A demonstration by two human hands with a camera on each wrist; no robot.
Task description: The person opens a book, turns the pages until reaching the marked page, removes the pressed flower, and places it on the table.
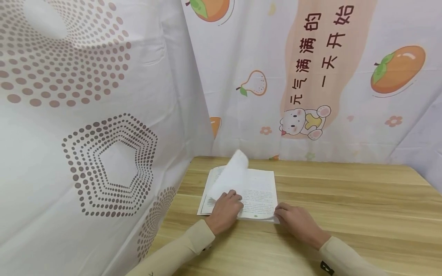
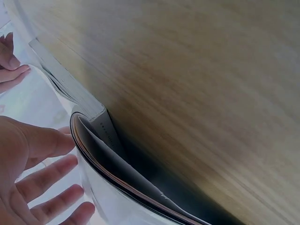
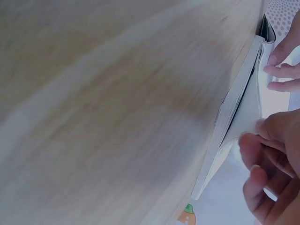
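Note:
An open book [image 1: 259,194] with printed text lies on the wooden table. One loose-standing page [image 1: 230,177] curls up over its left half, blurred at the top. My left hand [image 1: 225,211] is at the lower middle of the book, against the bottom of that curling page. In the left wrist view its fingers [image 2: 51,201] are loosely spread beside the bent pages. At the lower right corner, my right hand [image 1: 297,223] pinches a page between thumb and index finger, and the right wrist view shows this page [image 3: 246,110] raised off the thick stack below.
The wooden table [image 1: 345,199] stretches to the right of the book. A white dotted curtain [image 1: 114,165] hangs close along the left side. Behind the table is another curtain [image 1: 248,134] printed with fruit, a cartoon animal and Chinese writing.

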